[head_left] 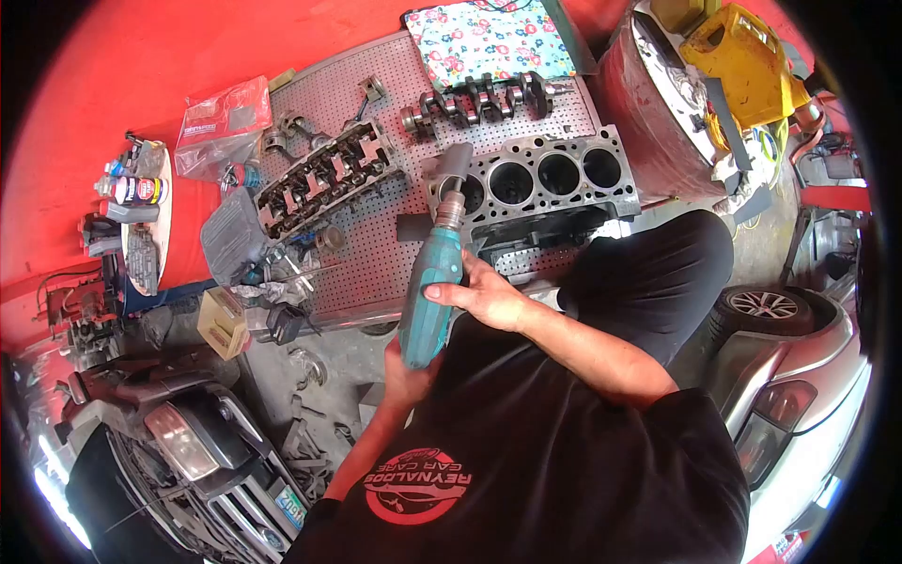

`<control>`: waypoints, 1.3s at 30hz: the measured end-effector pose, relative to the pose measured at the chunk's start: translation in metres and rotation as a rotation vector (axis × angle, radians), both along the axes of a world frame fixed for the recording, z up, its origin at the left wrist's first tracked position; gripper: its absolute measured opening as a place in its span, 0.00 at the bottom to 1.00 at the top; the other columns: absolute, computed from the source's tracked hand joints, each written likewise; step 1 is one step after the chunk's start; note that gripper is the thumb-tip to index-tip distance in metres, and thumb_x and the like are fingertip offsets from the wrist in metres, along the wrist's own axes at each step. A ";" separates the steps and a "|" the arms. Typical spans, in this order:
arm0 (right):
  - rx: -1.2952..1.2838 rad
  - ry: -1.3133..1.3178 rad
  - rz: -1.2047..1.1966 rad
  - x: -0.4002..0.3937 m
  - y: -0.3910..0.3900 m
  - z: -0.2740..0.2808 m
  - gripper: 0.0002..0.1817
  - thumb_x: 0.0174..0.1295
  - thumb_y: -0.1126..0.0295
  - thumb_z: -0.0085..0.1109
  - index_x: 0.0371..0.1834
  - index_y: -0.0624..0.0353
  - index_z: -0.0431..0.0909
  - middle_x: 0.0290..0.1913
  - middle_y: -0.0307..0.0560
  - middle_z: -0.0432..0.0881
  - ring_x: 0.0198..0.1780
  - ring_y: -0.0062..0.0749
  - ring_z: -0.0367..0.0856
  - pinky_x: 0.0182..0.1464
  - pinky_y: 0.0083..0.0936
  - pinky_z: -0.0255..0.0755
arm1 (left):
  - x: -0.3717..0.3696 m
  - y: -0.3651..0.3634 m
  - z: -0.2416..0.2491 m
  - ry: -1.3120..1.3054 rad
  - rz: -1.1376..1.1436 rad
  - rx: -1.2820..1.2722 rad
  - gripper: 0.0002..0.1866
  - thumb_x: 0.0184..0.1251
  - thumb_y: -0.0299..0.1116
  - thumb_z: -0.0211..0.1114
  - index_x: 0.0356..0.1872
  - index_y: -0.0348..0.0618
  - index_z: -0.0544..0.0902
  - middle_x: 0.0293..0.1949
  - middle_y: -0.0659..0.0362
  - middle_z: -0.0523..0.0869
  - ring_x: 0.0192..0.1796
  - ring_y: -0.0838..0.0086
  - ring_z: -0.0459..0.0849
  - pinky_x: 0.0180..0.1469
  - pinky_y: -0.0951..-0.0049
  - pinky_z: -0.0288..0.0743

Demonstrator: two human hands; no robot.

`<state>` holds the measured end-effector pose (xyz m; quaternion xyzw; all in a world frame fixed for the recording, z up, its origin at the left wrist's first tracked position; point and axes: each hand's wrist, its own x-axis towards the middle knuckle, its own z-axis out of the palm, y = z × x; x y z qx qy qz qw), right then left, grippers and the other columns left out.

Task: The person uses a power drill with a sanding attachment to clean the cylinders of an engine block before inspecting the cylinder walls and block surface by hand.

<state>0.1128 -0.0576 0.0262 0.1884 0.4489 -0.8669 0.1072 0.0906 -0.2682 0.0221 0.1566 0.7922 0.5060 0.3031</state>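
Right hand (490, 297) and left hand (404, 378) clamp the power drill (427, 320) off the near left end of the engine block (551, 209), long axis toward its leftmost bore (473, 195), right hand nearer.

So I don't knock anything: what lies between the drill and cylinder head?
Perforated tabletop, with a dark piece beside the drill, as the head camera shows.

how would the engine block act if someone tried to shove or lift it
The engine block would probably be heavy and hard to shift, since it looks like a bulky metal casting despite its open cylinder bores. It should stay stiff, with solid metal visible around each bore. Rolling seems unlikely, given its long, boxy shape.
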 end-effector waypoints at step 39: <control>-0.707 0.206 -0.406 -0.019 0.034 0.006 0.34 0.73 0.38 0.48 0.63 0.59 0.74 0.57 0.45 0.84 0.54 0.30 0.84 0.58 0.33 0.75 | -0.129 0.136 0.161 -0.067 -0.520 -0.645 0.12 0.55 0.24 0.69 0.41 0.34 0.84 0.30 0.65 0.84 0.32 0.82 0.77 0.37 0.74 0.74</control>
